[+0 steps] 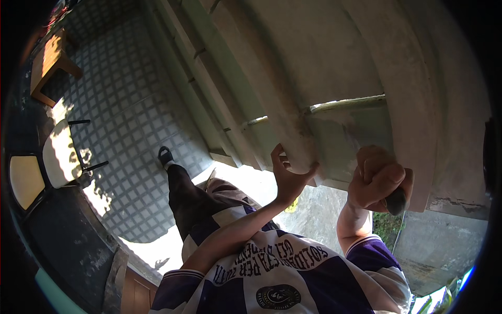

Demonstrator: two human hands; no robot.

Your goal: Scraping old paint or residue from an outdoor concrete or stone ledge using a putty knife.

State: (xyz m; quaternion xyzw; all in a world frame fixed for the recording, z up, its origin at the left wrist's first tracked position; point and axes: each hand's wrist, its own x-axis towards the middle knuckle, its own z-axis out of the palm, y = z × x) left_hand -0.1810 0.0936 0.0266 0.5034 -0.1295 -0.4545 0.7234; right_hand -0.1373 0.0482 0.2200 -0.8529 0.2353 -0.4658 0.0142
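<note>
My left hand (290, 174) spans the near end of a pale wooden frame board (288, 117), fingers on one side and thumb on the other. To its right, my right hand (378, 180) is closed around a dark rounded handle (395, 201); the rest of that object is hidden by the hand. That fist is in front of a greenish panel (353, 131) set between the boards, close to a wider pale board (415, 117). A narrow gap with light coming through crosses the upper edge of the panel.
Patterned floor tiles (129, 117) lie on the left, where my sandalled foot (166, 155) stands. Beyond are a wooden table (51, 59), a chair with a pale seat (62, 157) and a dark surface (66, 235). Concrete ground (321, 212) and green plants show beneath the boards.
</note>
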